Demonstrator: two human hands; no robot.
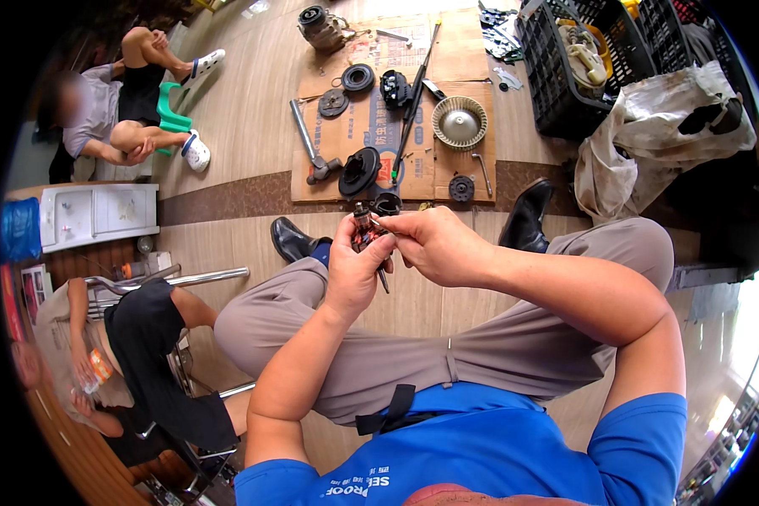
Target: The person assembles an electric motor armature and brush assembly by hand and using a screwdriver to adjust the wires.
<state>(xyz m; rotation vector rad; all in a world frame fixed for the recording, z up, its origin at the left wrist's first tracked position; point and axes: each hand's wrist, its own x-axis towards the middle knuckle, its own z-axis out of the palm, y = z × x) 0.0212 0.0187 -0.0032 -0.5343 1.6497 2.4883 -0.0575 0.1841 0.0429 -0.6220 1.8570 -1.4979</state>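
My left hand (358,266) is wrapped round a small motor armature (364,224) with copper windings, held upright with its shaft poking out below. My right hand (433,240) is closed at the armature's upper end, thumb and forefinger pinched on something small that I cannot make out clearly. Just beyond both hands sits a black cylindrical housing (386,202), partly hidden. Farther off on a cardboard sheet (329,76) lie a black disc part (359,170), a steel wrench (307,139), a blower wheel (459,121), a long black rod (420,72) and several smaller parts.
A seated person (101,118) on a green stool is at upper left, another (143,346) on a metal chair at lower left. A white cabinet (101,202) stands between them. Black crates (557,93) and a stained cloth (641,143) are at upper right. My shoes flank the cardboard's near edge.
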